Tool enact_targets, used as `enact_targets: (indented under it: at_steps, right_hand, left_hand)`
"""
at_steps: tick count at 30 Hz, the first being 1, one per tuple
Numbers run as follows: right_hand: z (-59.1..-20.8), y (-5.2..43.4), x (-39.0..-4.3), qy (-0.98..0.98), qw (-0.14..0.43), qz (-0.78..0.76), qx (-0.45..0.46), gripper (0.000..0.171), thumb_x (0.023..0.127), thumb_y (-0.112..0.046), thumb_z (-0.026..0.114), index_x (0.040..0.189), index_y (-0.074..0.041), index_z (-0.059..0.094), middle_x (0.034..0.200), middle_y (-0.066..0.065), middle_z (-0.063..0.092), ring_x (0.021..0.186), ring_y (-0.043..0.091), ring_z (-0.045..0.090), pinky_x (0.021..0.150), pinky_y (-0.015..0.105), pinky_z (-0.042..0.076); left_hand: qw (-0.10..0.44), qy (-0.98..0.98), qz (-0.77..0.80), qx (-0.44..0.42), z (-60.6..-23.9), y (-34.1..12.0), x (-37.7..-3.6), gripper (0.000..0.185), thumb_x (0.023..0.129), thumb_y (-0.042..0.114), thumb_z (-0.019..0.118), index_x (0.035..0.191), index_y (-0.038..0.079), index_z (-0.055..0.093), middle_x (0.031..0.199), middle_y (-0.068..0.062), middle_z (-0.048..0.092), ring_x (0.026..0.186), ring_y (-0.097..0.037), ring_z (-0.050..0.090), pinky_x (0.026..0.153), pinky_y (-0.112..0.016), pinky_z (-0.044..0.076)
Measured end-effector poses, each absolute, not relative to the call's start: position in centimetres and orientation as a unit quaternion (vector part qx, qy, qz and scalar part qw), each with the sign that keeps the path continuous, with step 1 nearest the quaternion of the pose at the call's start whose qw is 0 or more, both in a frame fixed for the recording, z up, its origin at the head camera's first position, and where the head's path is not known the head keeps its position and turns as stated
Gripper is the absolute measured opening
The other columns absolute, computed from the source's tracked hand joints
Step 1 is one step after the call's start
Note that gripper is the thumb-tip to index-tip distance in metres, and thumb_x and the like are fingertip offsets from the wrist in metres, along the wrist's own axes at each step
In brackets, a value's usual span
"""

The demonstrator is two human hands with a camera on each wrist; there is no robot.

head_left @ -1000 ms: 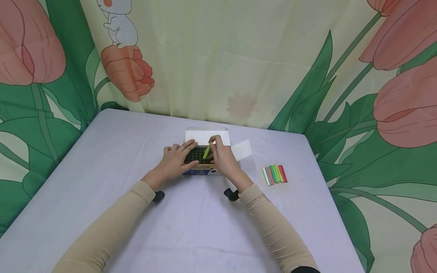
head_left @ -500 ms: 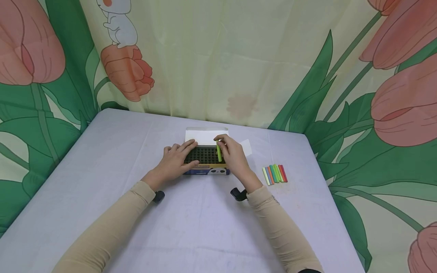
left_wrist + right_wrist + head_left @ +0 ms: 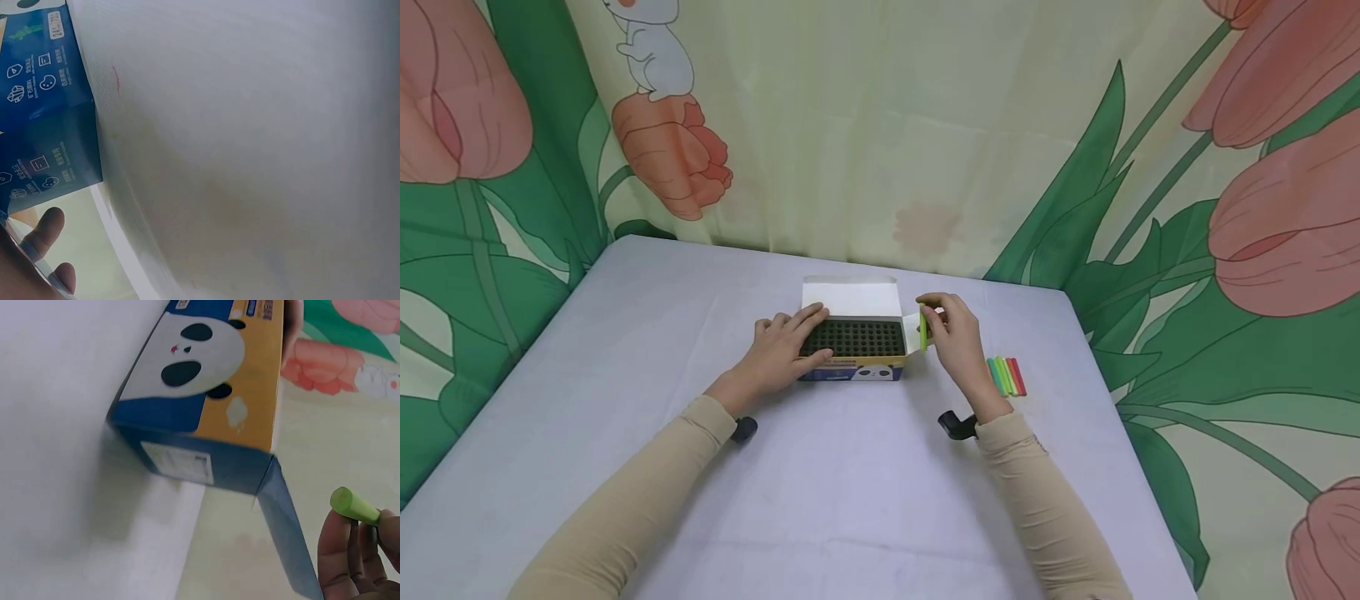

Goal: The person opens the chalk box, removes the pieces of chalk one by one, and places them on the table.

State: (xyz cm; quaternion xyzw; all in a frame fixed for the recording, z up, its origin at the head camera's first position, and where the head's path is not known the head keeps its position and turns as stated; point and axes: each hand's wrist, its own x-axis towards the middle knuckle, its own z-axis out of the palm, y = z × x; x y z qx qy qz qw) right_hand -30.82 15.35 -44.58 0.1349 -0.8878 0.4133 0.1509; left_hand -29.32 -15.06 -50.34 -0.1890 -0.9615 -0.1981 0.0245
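A cardboard chalk box point(image 3: 842, 369) with a panda on its blue and yellow front lies on the table, lid raised at the back. Inside shows a dark holder point(image 3: 857, 337) with rows of small holes. My left hand point(image 3: 778, 348) rests over the box's left end, fingers extended. To the right of the box, my right hand point(image 3: 958, 340) pinches a light green chalk stick point(image 3: 922, 327) upright between thumb and fingers. In the right wrist view the chalk's round end point(image 3: 342, 501) points out of the fingers, beyond the box's side flap point(image 3: 284, 528).
Several coloured chalk sticks point(image 3: 1007, 377) lie side by side on the white-covered table point(image 3: 820, 500), partly hidden by the right wrist. Behind the table's far edge hangs a curtain point(image 3: 820, 142) printed with tulips.
The right hand has carried the green chalk stick from above the holder rightward, past the box's right end. The left hand stays on the box. The view has shifted slightly.
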Motion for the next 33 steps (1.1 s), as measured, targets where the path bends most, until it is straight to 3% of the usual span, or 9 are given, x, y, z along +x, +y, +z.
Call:
enact_targets:
  at_steps: [5, 13, 21, 27, 33]
  right_hand:
    - [-44.8, 17.0, -30.9, -0.883, 0.154, 0.43, 0.113, 0.024, 0.108, -0.018, 0.057, 0.124, -0.005, 0.068, 0.12, 0.012, 0.066, 0.092, 0.025, 0.067, 0.074, 0.037, 0.06]
    - [-45.5, 19.4, -30.6, -0.872, 0.124, 0.469, 0.071, 0.025, 0.107, -0.015, 0.058, 0.127, -0.004, 0.067, 0.122, 0.014, 0.067, 0.088, 0.026, 0.07, 0.071, 0.019, 0.056]
    - [-46.9, 20.7, -30.3, -0.879, 0.084, 0.465, 0.066, 0.025, 0.107, -0.015, 0.058, 0.127, -0.004, 0.068, 0.122, 0.015, 0.067, 0.092, 0.027, 0.071, 0.074, 0.035, 0.061]
    - [-48.1, 21.5, -30.1, -0.903, 0.065, 0.422, 0.057, 0.025, 0.107, -0.017, 0.058, 0.127, -0.005, 0.068, 0.121, 0.014, 0.067, 0.093, 0.026, 0.07, 0.074, 0.03, 0.057]
    - [-49.5, 22.5, -29.9, -0.937, 0.053, 0.341, 0.054, 0.022, 0.107, -0.014, 0.057, 0.123, -0.005, 0.069, 0.117, 0.015, 0.068, 0.101, 0.029, 0.065, 0.083, 0.038, 0.053]
  left_hand:
    - [0.025, -0.961, -0.2, -0.189, -50.4, -15.2, -29.4, 0.081, 0.102, 0.064, 0.052, 0.167, 0.026, 0.024, 0.173, 0.004, 0.019, 0.132, -0.039, 0.045, 0.103, -0.064, 0.028]
    - [0.024, -0.961, -0.199, -0.188, -50.5, -15.2, -29.5, 0.08, 0.102, 0.064, 0.052, 0.167, 0.027, 0.024, 0.173, 0.004, 0.019, 0.132, -0.039, 0.045, 0.103, -0.064, 0.028]
    - [0.03, -0.962, -0.194, -0.188, -50.5, -15.3, -29.5, 0.081, 0.101, 0.065, 0.052, 0.167, 0.027, 0.024, 0.173, 0.004, 0.019, 0.132, -0.038, 0.046, 0.104, -0.065, 0.028]
    - [0.029, -0.962, -0.195, -0.191, -50.6, -15.2, -29.7, 0.081, 0.101, 0.067, 0.049, 0.167, 0.027, 0.023, 0.173, 0.004, 0.019, 0.132, -0.039, 0.045, 0.103, -0.065, 0.028]
    - [0.027, -0.962, -0.194, -0.19, -50.7, -15.1, -29.7, 0.081, 0.102, 0.066, 0.049, 0.167, 0.027, 0.023, 0.173, 0.004, 0.019, 0.132, -0.04, 0.045, 0.104, -0.067, 0.028]
